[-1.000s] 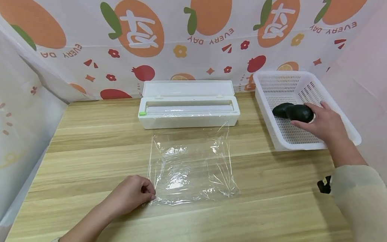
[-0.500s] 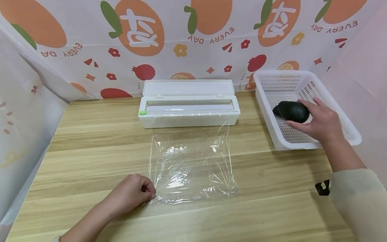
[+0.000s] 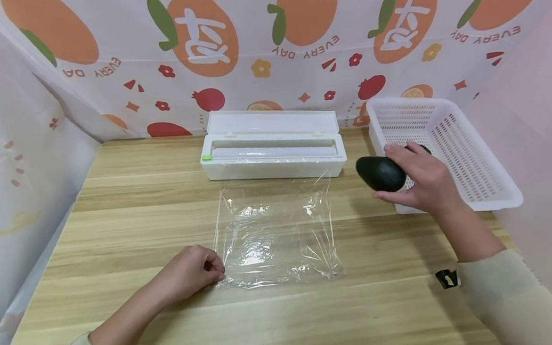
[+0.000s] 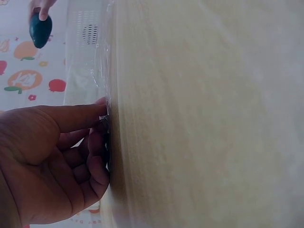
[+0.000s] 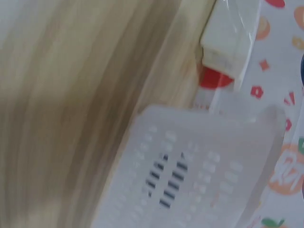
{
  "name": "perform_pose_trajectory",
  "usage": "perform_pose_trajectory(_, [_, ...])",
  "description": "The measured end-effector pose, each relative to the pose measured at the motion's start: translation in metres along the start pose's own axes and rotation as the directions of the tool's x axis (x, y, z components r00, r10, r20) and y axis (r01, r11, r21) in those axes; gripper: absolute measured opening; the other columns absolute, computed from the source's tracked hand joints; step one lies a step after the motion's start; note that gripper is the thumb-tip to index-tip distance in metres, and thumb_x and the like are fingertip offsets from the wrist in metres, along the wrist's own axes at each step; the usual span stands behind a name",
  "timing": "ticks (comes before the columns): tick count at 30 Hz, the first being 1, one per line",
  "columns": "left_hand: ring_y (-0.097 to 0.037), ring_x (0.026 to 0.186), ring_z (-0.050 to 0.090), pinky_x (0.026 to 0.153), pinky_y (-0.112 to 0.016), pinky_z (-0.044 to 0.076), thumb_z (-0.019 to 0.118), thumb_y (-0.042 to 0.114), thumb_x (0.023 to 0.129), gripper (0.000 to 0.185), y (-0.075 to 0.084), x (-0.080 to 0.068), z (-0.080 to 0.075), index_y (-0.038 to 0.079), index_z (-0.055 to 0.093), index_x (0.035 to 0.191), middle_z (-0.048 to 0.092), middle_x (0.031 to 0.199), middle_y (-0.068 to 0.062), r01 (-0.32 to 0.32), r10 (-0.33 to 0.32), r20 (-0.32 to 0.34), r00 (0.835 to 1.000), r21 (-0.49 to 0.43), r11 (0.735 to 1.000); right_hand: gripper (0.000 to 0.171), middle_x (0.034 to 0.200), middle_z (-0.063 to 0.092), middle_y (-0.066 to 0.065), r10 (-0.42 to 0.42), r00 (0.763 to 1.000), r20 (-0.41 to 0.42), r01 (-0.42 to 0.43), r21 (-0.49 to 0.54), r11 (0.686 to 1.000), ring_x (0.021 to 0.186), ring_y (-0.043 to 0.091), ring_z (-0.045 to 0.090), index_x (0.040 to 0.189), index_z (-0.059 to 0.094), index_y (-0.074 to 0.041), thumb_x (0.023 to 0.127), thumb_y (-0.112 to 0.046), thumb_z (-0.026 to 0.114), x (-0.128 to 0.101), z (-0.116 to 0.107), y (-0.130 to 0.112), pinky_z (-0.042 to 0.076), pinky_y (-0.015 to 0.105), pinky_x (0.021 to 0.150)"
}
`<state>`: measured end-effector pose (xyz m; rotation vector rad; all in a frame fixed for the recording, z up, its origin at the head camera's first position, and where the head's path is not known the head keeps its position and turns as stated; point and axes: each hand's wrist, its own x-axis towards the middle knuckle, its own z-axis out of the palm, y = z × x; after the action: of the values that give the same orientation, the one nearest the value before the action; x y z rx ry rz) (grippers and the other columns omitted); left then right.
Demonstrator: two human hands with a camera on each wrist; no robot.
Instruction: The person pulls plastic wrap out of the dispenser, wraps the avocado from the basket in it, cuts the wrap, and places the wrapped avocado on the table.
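Fruit-printed sheeting (image 3: 307, 76) hangs behind my wood-grain table (image 3: 134, 200), with a white dispenser box (image 3: 276, 171) standing lid-up against it. What has just changed is on my right: half a second ago the avocado (image 3: 379, 174) was over the inside of the white plastic basket (image 3: 474, 154), and now it is out past the near-left rim, above the table between basket and film. My right hand (image 3: 424, 180) has it clamped by one end, fingers over the top and thumb underneath, its free end pointing left. Another dark fruit (image 3: 425, 150) remains in the basket, mostly hidden behind my knuckles, so I can't tell its shape.

My left hand (image 3: 191, 271) has not shifted; its thumb and fingertips pinch the near-left corner of the cling film (image 3: 272, 231) at the table. That sheet lies spread and shiny, a little wrinkled along its right side, reaching up toward the box. As I judge it, the picking-out is over for this avocado: it is free of the basket wall while the film is flat and anchored at that corner. Near my right sleeve lies a small black object (image 3: 447, 279).
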<state>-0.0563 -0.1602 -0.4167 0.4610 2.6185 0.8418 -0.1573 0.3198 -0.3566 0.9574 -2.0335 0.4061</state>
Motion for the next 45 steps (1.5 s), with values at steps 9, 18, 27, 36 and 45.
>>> perform_pose_trajectory(9, [-0.004, 0.059, 0.051, 0.055, -0.020, 0.045, 0.077, 0.008, 0.081, 0.016, -0.001, -0.001, 0.000, 0.019, 0.070, 0.072, 0.058, 0.064, 0.011, 0.007, -0.007, 0.004, 1.000, -0.016, 1.000, 0.081, 0.116, 0.071, 0.016, -0.065, 0.998, -0.014, 0.066, 0.086, 0.994, 0.103, 0.033, 0.069, 0.113, 0.071, 0.002, 0.076, -0.069, 0.070, 0.006, 0.021, -0.022, 0.047, 0.052, 0.102])
perform_pose_trajectory(18, [-0.006, 0.060, 0.052, 0.055, -0.020, 0.044, 0.078, 0.008, 0.081, 0.015, 0.002, 0.004, -0.001, 0.018, 0.071, 0.072, 0.060, 0.064, 0.010, 0.005, -0.005, -0.001, 1.000, -0.018, 1.000, 0.080, 0.119, 0.070, 0.017, -0.104, 0.994, 0.017, 0.098, 0.215, 0.972, 0.105, 0.035, 0.069, 0.117, 0.069, 0.003, 0.069, -0.060, 0.081, 0.002, 0.049, -0.042, 0.044, 0.046, 0.107])
perform_pose_trajectory(27, [-0.006, 0.061, 0.051, 0.056, -0.021, 0.044, 0.077, 0.008, 0.081, 0.015, 0.001, 0.007, -0.001, 0.018, 0.071, 0.072, 0.061, 0.066, 0.010, -0.023, 0.023, 0.003, 1.000, -0.006, 1.000, 0.089, 0.117, 0.070, 0.018, -0.180, 0.979, 0.096, 0.141, 0.320, 0.937, 0.104, 0.031, 0.069, 0.119, 0.067, 0.003, 0.055, -0.055, 0.091, -0.005, 0.089, -0.075, 0.051, 0.052, 0.096])
perform_pose_trajectory(36, [-0.006, 0.062, 0.052, 0.056, -0.021, 0.044, 0.078, 0.007, 0.081, 0.015, 0.000, 0.001, -0.001, 0.017, 0.071, 0.072, 0.061, 0.066, 0.010, -0.005, 0.005, 0.002, 1.000, -0.008, 1.000, 0.094, 0.123, 0.068, 0.015, -0.127, 0.968, 0.216, 0.035, 0.384, 0.923, 0.113, 0.033, 0.065, 0.124, 0.065, 0.000, 0.050, -0.051, 0.093, -0.001, 0.105, -0.111, 0.050, 0.052, 0.097])
perform_pose_trajectory(45, [-0.006, 0.064, 0.052, 0.059, -0.021, 0.045, 0.077, 0.007, 0.081, 0.016, -0.001, -0.002, -0.001, 0.017, 0.071, 0.071, 0.062, 0.068, 0.010, -0.003, 0.003, -0.009, 1.000, 0.011, 1.000, 0.090, 0.143, 0.056, -0.001, 0.064, 0.789, 0.611, -0.323, 0.323, 0.890, 0.130, 0.022, 0.055, 0.140, 0.056, -0.014, 0.067, -0.060, 0.082, 0.007, 0.107, -0.138, 0.046, 0.045, 0.105])
